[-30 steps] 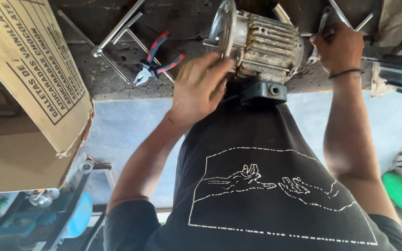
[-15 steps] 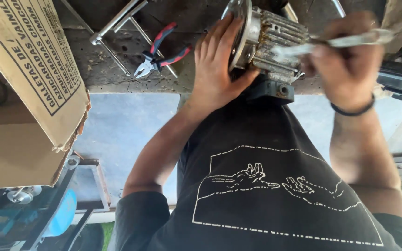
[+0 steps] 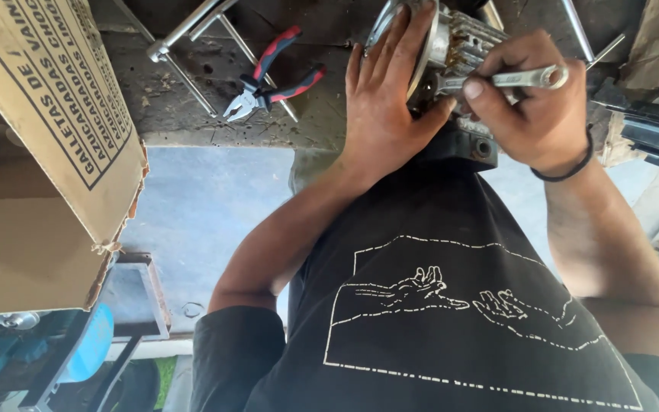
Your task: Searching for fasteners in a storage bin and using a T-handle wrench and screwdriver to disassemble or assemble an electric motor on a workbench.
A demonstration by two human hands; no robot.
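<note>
So I've got my left hand (image 3: 387,107) spread flat, fingers open, pressed against the end of a small grey electric motor (image 3: 451,53) that sits at the far edge of the view on a rough, dirty workbench (image 3: 192,114). My right hand (image 3: 532,99) is closed around a silver spanner (image 3: 516,78), thumb on top, with the tool's near end poked in at the motor body right beside my left palm. There's a black band on that wrist. Off to the left on the bench lie red-handled pliers (image 3: 268,80) and some metal rods (image 3: 192,46), well apart from the motor. A cardboard box (image 3: 32,175) fills the left side.
</note>
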